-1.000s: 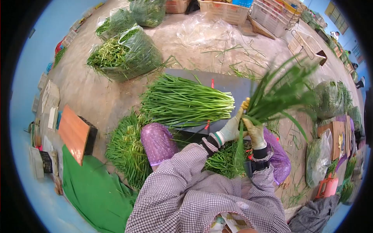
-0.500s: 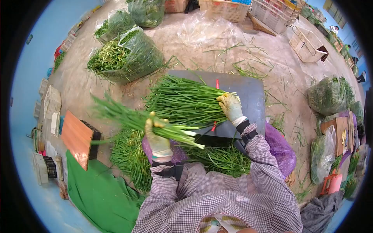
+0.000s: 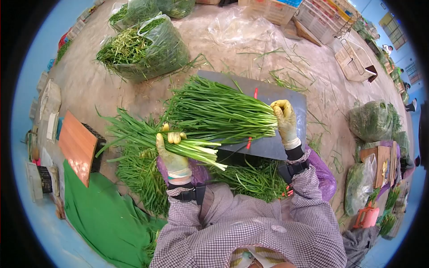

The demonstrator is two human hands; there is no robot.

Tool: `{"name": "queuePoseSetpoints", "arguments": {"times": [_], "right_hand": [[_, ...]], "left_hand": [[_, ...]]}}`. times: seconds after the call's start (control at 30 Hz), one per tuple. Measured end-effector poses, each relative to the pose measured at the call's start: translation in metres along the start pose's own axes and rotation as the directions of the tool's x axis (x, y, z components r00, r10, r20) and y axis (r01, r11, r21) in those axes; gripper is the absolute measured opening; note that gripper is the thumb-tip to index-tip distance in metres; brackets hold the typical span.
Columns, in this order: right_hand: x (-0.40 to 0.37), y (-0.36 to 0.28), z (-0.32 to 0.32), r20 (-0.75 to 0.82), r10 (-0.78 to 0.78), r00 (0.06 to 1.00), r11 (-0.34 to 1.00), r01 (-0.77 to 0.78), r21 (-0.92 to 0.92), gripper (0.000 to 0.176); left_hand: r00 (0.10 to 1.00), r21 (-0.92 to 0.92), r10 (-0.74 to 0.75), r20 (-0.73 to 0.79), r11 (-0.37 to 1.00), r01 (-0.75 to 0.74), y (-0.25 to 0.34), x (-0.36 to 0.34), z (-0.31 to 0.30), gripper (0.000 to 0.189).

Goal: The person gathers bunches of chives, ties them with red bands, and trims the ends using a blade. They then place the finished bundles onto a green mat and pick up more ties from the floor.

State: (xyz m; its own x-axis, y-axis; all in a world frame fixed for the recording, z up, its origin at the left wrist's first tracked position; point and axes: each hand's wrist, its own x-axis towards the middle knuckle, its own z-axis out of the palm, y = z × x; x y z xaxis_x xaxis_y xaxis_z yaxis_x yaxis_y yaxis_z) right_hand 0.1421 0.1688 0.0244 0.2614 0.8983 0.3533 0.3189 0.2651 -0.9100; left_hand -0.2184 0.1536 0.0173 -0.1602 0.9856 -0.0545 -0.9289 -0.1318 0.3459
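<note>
Clasping a green bunch (image 3: 129, 130) with the left hand (image 3: 173, 156), the person (image 3: 250, 219) touches the larger pile (image 3: 219, 109) on the bench (image 3: 295, 100) with the right hand's (image 3: 287, 123) curled fingers (image 3: 280, 105), grip indiscernible.

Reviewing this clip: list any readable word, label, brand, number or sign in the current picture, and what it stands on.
No readable text.
Gray board, orange-brown board: no lettering visible.
Pale spot on the checked garment: too blurred to tell.
Crates in back: too small to read.
</note>
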Motion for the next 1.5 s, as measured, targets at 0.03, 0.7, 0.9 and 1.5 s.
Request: {"name": "queuePoseSetpoints", "arguments": {"times": [0.03, 0.7, 0.9, 1.5], "right_hand": [[-0.001, -0.011, 0.001, 0.015, -0.078, 0.997, 0.973, 0.079, -0.216, 0.007], [0.014, 0.02, 0.017, 0.231, -0.085, 0.969, 0.867, 0.186, -0.463, 0.007], [0.012, 0.055, 0.021, 0.614, -0.023, 0.789, 0.421, 0.565, -0.71, 0.028], [0.019, -0.03, 0.01, 0.073, -0.016, 0.997, 0.995, 0.023, -0.098, 0.004]], "left_hand": [[1.0, -0.029, -0.014, -0.003, 0.999, 0.014, 0.001, 0.001, -0.002, 0.037], [1.0, 0.007, -0.013, 0.005, 1.0, 0.013, 0.0, -0.001, 0.002, 0.038], [1.0, 0.015, -0.003, 0.017, 1.0, 0.003, -0.001, -0.001, 0.002, 0.037], [1.0, 0.028, -0.006, 0.028, 1.0, 0.005, -0.001, -0.001, -0.001, 0.037]]}}
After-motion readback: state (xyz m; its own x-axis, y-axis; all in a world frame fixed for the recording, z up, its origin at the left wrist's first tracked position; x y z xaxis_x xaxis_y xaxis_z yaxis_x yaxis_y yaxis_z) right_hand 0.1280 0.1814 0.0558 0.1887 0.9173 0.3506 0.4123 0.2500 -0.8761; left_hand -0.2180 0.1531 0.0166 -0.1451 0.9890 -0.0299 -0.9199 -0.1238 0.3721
